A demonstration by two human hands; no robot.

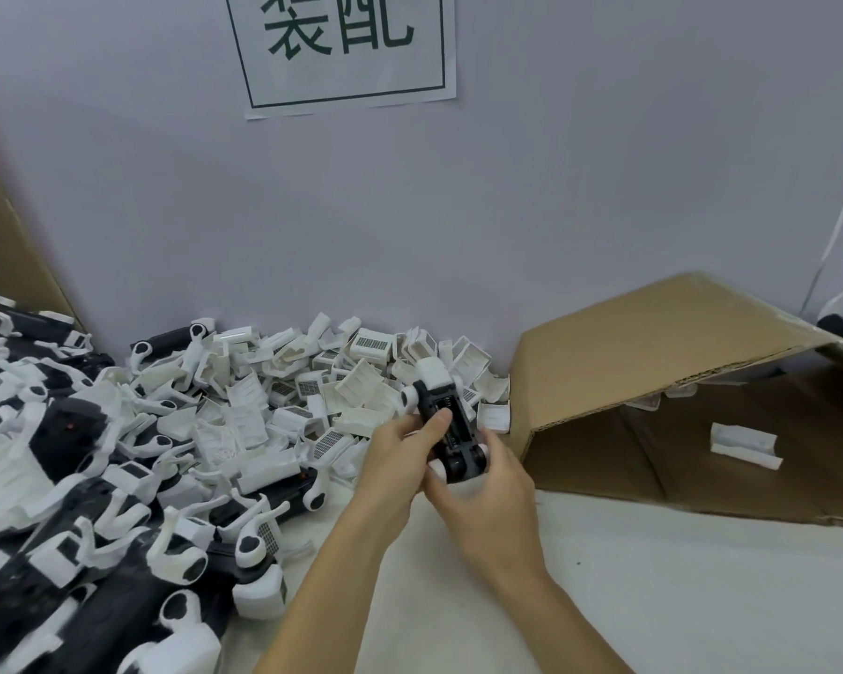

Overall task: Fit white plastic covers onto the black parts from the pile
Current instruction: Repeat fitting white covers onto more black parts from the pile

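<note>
Both our hands clasp one black part (446,425), capped by a white cover (433,374), tilted above the surface (653,576) beside the pile (215,411). Our left hand (400,452) thumbs its top; our right hand (483,488) cups its underside, forearms angled inward.

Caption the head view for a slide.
Both hands grip a black plastic part over a pile of white plastic covers.

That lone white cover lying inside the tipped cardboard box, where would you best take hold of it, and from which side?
Probably across its two long edges, coming down from above through the box's open front. The white cover lies flat and alone on the cardboard box floor, its long sides free, with nothing crowding it. Both hands are busy with the black part.
</note>
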